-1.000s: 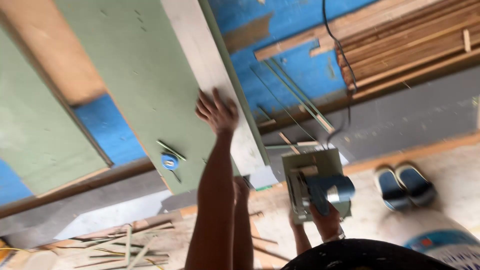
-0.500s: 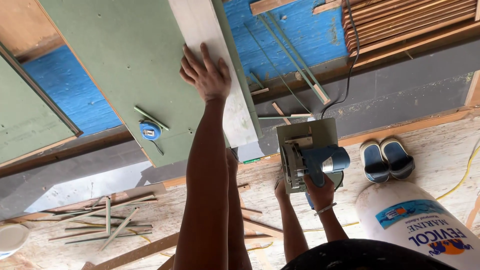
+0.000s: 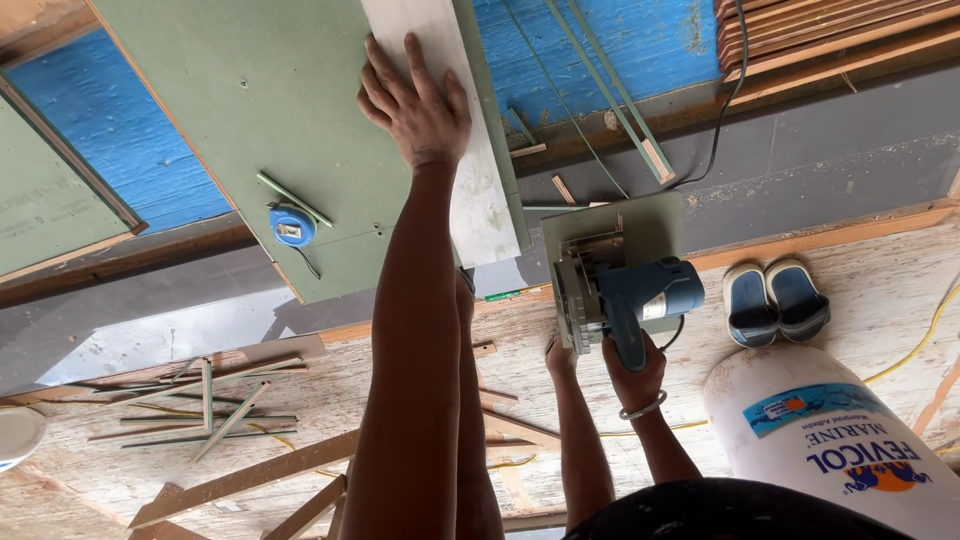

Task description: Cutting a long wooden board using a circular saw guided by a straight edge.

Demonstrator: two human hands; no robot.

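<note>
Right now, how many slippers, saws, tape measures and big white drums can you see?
Slippers: 2
Saw: 1
Tape measure: 1
White drum: 1
Total: 5

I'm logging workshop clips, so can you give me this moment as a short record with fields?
Left hand: left hand flat, fingers spread, pressing on a pale board
Board rests on: green sheet
Right hand: right hand gripping the handle of a blue circular saw
Saw position: at the near end of the pale board, just to its right
On the sheet: blue tape measure
Floor nearby: pair of sandals, white drum, thin wood offcuts
</note>
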